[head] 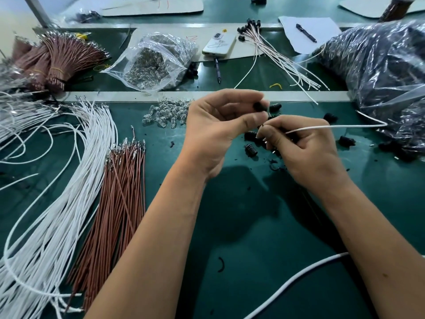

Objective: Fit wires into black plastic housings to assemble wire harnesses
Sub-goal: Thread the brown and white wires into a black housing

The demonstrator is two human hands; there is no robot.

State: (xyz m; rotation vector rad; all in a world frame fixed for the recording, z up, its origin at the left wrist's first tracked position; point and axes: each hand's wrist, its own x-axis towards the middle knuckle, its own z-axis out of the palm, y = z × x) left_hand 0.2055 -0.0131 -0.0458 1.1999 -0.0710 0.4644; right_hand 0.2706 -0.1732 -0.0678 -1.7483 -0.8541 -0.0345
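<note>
Head view: illegible red marks on cardboard [184, 40]

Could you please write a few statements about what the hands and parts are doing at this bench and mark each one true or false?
1. The left hand pinches a black housing at its fingertips. True.
2. The right hand holds a brown wire. False: it pinches a white wire that runs off to the right.
3. The loose brown wires lie on the green mat, left of the forearms. True.
4. The white phone lies beside the right wrist. False: it sits at the far side of the bench, near the clear bag of small clear parts.
5. Several black housings lie loose on the mat near the hands. True.
</note>
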